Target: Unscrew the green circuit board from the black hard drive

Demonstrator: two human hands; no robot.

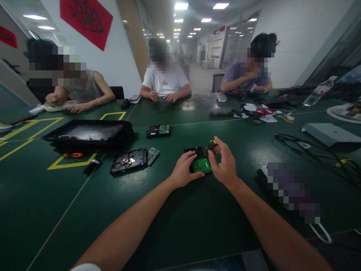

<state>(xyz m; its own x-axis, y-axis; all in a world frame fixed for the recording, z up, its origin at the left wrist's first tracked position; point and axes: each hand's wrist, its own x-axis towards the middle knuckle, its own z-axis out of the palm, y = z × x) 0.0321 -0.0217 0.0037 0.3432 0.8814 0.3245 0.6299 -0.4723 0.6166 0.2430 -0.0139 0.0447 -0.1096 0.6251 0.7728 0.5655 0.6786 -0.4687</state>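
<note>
A hard drive (202, 165) with its green circuit board facing up lies on the dark green table in front of me. My left hand (184, 169) grips it from the left, fingers over the far edge and thumb along the near edge. Between the thumb and fingers of my right hand (224, 162) is a small screwdriver (212, 145) with a green and yellow handle. It is tilted over the drive's right side, and its tip is too small to make out. Left of my hands lies another hard drive (128, 162), with a loose circuit board (153, 155) against its right end.
Farther back sits a third drive (158, 130). Stacked black trays (90, 132) stand at left, near an orange item (73, 154). To the right are black cables (301, 143), a grey metal box (332, 133) and a blurred-out long object (293, 192). Three people sit across the table.
</note>
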